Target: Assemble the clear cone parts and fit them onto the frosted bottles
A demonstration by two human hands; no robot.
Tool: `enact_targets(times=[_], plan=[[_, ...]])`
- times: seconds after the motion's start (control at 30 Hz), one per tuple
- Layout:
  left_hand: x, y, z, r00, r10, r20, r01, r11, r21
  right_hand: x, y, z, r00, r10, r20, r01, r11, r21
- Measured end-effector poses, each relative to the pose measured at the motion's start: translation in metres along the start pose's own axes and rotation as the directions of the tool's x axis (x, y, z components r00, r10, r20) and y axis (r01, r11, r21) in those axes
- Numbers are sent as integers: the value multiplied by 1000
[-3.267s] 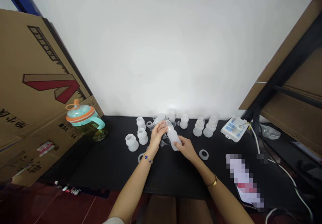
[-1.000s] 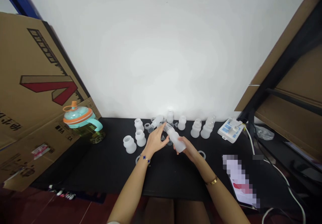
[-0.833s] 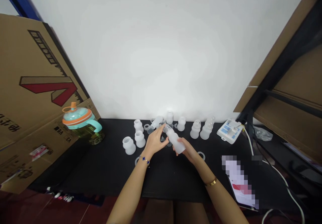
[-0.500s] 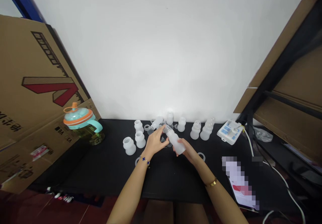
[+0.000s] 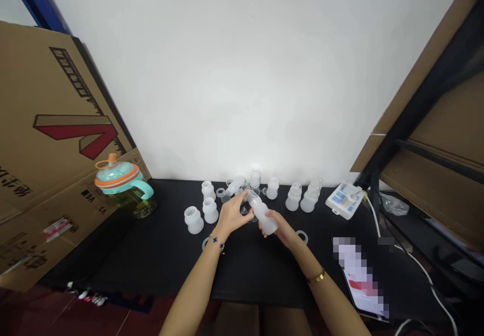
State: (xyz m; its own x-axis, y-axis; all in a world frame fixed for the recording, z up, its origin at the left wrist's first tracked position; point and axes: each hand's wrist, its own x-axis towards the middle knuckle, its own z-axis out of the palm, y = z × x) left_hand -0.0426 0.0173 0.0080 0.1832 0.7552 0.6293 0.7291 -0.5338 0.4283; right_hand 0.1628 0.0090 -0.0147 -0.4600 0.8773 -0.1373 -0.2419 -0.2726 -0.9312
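A frosted white baby bottle (image 5: 264,216) is tilted over the table, its top pointing up and left. My right hand (image 5: 279,227) is closed around the lower body. At the upper end my left hand (image 5: 234,215) has its fingers on a clear dome cap (image 5: 252,195), which sits against the bottle's neck; how firmly it is seated I cannot tell. Behind my hands lie a toppled bottle (image 5: 237,183) and several clear caps and small parts, partly hidden. White collar rings rest by my left wrist and beside my right forearm (image 5: 302,237).
Open bottles (image 5: 194,220) stand at left; two capped bottles (image 5: 294,196) stand at right. Farther right are a white case (image 5: 345,200), a phone (image 5: 359,280) and a white cable. A large teal-handled jug (image 5: 126,190) stands before cardboard boxes (image 5: 49,149). A white wall (image 5: 242,84) closes the back.
Both hands keep their hold on the bottle and cap, with only a slight shift. The bottle's top looks a little more covered by the cap. The view has tilted slightly.
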Motion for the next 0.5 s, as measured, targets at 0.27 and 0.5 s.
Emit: enact_targets(times=[0.27, 0.5], plan=[[0, 3, -3, 1000, -23, -4, 23, 1000, 16, 2, 2, -2, 1000, 26, 0, -26, 1000, -8], [0, 1, -2, 1000, -21, -8, 21, 1000, 21, 3, 4, -2, 1000, 18, 11, -18, 1000, -21]])
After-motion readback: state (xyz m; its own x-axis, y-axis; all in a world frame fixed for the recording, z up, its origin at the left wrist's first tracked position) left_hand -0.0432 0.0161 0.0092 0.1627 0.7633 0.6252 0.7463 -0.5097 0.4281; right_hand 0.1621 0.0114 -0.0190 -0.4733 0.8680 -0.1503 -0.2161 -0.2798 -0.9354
